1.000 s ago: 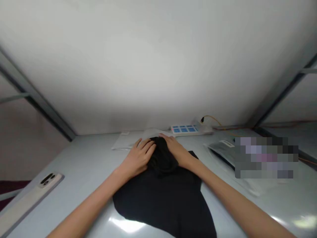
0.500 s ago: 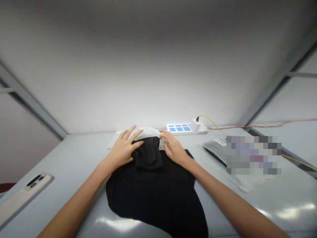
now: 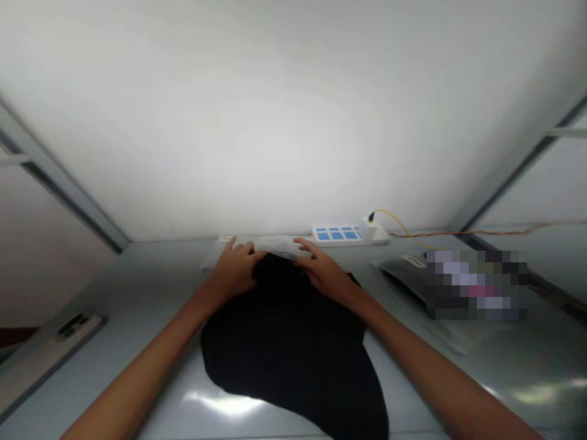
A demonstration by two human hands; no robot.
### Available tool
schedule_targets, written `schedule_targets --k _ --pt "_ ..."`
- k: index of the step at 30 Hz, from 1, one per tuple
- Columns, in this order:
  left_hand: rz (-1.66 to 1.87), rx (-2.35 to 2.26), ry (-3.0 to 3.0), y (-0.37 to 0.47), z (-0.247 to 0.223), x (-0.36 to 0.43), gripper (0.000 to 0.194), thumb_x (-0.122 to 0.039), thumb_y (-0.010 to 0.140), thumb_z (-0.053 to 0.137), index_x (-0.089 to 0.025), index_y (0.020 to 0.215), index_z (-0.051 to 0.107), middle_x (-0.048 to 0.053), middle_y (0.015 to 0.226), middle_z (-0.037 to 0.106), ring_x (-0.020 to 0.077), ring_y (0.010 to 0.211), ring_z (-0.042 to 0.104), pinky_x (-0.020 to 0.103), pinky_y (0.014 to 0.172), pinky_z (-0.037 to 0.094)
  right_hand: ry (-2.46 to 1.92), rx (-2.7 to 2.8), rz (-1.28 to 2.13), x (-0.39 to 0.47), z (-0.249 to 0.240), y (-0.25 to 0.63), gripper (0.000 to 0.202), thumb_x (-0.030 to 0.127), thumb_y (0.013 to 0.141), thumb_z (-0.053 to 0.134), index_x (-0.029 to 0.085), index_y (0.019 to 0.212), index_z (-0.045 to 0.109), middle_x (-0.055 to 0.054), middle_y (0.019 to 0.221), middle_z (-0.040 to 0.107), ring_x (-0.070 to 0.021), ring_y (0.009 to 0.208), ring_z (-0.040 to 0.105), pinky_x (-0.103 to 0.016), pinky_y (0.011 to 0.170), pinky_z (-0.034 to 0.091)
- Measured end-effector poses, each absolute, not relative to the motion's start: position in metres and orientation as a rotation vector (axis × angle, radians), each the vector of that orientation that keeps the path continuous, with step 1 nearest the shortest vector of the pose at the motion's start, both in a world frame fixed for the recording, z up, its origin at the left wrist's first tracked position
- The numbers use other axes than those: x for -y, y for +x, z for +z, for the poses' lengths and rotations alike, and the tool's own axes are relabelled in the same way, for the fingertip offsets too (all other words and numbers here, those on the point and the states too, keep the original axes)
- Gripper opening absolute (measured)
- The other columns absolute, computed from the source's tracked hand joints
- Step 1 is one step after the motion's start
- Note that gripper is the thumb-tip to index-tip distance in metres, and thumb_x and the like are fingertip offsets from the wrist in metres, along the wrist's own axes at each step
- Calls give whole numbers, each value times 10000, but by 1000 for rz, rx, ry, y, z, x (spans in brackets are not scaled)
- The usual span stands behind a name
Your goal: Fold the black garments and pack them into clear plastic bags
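Black cloth (image 3: 293, 342), probably a garment, lies spread on the table, its far end narrowing between my hands. Against that far end lies a translucent plastic bag (image 3: 279, 244), its near edge curving over the cloth. My left hand (image 3: 235, 269) is at the bag's left side, fingers bent and thumb along the bag's edge, seemingly gripping it. On the other side my right hand (image 3: 328, 272) touches the bag's right edge with fingers apart. The dark picture hides any folds in the cloth.
A white power strip (image 3: 339, 235) with a plugged-in adapter (image 3: 370, 229) and yellow cable (image 3: 398, 221) sits by the wall. Packaged dark goods (image 3: 408, 275), partly blurred out, lie at right. A phone (image 3: 55, 354) rests at left on the grey table (image 3: 137, 287).
My left hand's spread fingers have bent in towards the bag. The folded black flap between my hands no longer shows, and the bag's edge now reaches over the cloth. The picture is darker.
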State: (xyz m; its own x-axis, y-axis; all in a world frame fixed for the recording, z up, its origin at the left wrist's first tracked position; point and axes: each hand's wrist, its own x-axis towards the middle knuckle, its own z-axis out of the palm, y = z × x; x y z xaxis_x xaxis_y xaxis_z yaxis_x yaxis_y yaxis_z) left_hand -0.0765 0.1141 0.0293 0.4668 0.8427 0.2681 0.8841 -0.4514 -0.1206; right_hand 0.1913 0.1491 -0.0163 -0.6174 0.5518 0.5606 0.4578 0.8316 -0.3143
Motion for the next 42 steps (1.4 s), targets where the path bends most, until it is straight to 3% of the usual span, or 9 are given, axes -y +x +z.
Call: schedule_targets --k 3,6,11,19,26,30,32,38,42 --pt "-352 1517 -2462 -69 24 -113 408 -236 836 637 -176 1238 668 87 936 679 297 967 657 524 1069 435 -803 2294 47 -149 -15 192 426 -23 863 456 194 1164 665 -160 1544 442 -298 1352 521 -513 1088 479" --pt "-434 1485 -2451 -62 19 -106 591 -258 788 677 -132 1357 579 155 1154 669 353 1143 613 538 1077 436 -817 2179 68 -148 -16 191 446 18 924 403 188 1305 563 -190 1509 479 -285 1362 519 -491 1083 491" --pt "-421 1127 -2626 -57 13 -104 812 -215 701 781 -156 1452 479 201 1671 198 450 1546 117 586 1195 314 -790 2114 221 -150 -23 188 435 119 983 384 216 1397 474 -150 1315 636 -265 1231 631 -490 1045 533" --pt "-454 1489 -2408 -53 5 -117 463 -123 836 646 -124 1296 588 226 1624 331 336 1152 681 457 864 614 -716 2059 257 -147 -19 182 550 45 878 424 248 1382 512 -111 1440 554 -216 1385 501 -469 1166 426" --pt "-282 1583 -2257 -26 10 -118 145 -107 816 681 -121 953 728 210 1531 476 403 1087 643 513 809 577 -686 1953 337 -135 -15 173 506 37 838 447 257 1273 584 -109 1479 511 -239 1359 517 -501 1139 438" --pt "-313 1664 -2206 -20 5 -126 134 -208 826 733 -126 933 727 234 1178 656 388 956 660 494 717 572 -698 2008 337 -131 -13 171 529 18 857 407 266 1290 581 -112 1518 457 -230 1361 518 -486 1139 442" --pt "-332 1619 -2247 -21 3 -127 155 -201 847 712 -131 985 724 215 1112 665 388 995 648 508 763 564 -763 1978 318 -132 -14 172 551 29 841 429 272 1313 574 -105 1522 454 -246 1404 470 -501 1151 429" --pt "-379 1203 -2611 -49 5 -128 550 -283 831 752 -216 1351 584 134 1543 476 336 1273 536 523 1071 455 -944 2036 264 -139 -24 174 596 38 811 459 224 1366 571 -134 1431 546 -265 1365 499 -519 1177 398" --pt "-784 1127 -2760 -76 -1 -127 512 -367 972 599 -253 1454 471 132 1539 481 298 1344 501 523 1118 426 -954 2091 262 -141 -25 180 503 91 875 471 200 1346 610 -145 1403 581 -274 1333 528 -525 1161 416"
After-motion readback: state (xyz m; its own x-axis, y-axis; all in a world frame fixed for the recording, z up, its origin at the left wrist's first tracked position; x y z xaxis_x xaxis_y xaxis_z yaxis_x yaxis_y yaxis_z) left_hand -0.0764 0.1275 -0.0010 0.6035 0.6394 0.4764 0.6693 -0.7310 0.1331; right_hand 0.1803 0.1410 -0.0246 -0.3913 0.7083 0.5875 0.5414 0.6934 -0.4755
